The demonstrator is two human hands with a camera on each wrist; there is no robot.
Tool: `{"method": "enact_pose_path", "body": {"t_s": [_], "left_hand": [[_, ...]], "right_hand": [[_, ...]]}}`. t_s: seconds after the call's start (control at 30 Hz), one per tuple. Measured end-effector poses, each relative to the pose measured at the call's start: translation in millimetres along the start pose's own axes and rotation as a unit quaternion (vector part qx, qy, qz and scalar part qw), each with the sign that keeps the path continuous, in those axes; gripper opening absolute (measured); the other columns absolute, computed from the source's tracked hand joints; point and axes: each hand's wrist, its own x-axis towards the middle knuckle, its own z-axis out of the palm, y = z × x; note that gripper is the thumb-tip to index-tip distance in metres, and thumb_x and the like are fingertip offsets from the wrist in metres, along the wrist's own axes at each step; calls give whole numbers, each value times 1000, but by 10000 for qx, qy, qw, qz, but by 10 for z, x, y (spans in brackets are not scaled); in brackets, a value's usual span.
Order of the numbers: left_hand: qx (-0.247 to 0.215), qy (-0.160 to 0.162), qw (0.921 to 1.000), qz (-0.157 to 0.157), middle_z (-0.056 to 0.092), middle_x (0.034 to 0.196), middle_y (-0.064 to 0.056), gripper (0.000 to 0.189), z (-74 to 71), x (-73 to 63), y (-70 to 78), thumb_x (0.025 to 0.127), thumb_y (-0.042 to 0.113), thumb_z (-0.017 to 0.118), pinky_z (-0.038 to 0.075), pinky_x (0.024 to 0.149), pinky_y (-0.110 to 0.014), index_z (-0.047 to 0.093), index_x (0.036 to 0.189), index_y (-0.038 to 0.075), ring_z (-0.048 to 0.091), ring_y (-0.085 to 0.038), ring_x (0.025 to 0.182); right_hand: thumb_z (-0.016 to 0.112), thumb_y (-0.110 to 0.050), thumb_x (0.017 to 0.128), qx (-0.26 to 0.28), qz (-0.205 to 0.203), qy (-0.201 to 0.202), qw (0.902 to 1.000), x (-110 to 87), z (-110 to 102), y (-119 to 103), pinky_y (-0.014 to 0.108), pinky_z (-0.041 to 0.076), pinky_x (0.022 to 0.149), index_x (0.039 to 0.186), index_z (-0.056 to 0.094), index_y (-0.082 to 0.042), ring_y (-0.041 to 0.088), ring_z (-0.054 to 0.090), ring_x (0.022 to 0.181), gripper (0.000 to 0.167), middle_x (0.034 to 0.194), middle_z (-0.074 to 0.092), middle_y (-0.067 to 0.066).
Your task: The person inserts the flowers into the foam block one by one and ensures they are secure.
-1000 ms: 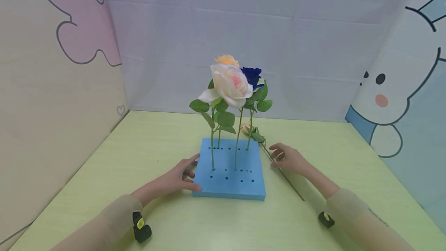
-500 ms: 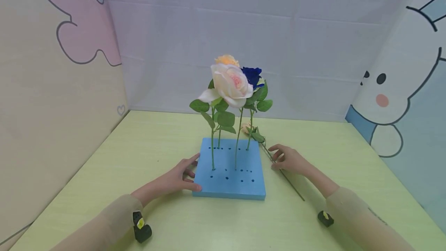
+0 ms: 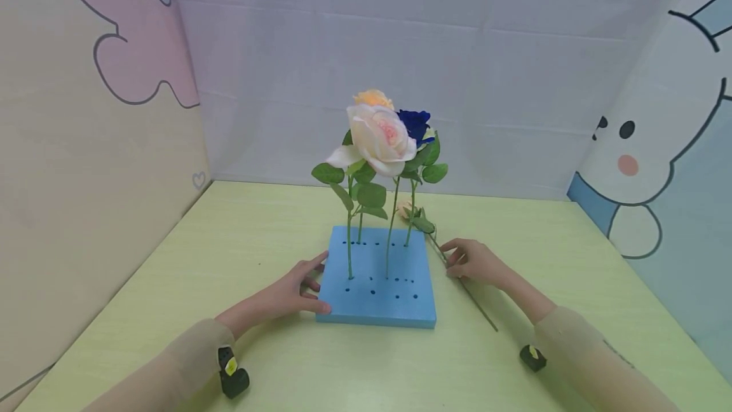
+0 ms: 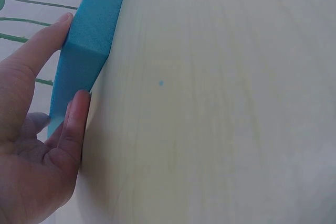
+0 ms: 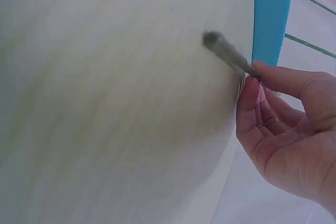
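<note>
A blue foam board with rows of small holes lies on the table, several artificial roses standing upright in it. My left hand holds its left side, thumb at the near corner and fingers along the edge, as the left wrist view shows on the board's side. To the right of the board lies a peach rose, head away from me. Thumb and fingertips of my right hand pinch its stem; in the right wrist view the cut stem end points off the fingers.
In the board stand a large pale pink rose, a yellow-orange rose and a dark blue rose, with a pale bloom partly hidden behind. White cloth backs the pale wooden table; cartoon-printed panels flank it.
My right hand has lowered slightly onto the lying rose's stem, its fingers closing in a pinch; the stem's near end has shifted very slightly. The left hand and board stay put.
</note>
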Motion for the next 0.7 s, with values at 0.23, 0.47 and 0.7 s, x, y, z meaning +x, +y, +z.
{"method": "enact_pose_path", "body": {"t_s": [0.23,0.47,0.7], "left_hand": [[-37,-21,10000,35,33,149,-18,108,-4,4,8,81,32,82,51,93,-30,11,160,16,53,-23,116],[-59,-74,10000,6,34,148,-15,109,17,28,-36,80,36,82,51,96,-34,11,160,18,52,-23,118],[-19,-16,10000,-1,34,148,-15,110,9,22,-55,80,36,82,51,96,-35,10,160,17,52,-23,118]], "right_hand": [[73,-5,85,233,18,85,9997,-19,-34,-12,29,55,62,131,56,5,13,65,73,50,96,68,16],[68,-2,88,455,78,211,9987,-14,-81,-24,31,57,65,133,56,3,16,66,76,47,97,67,16],[68,-4,89,539,-8,304,9981,-19,-130,-110,33,59,66,132,57,2,21,70,78,45,98,67,17]]}}
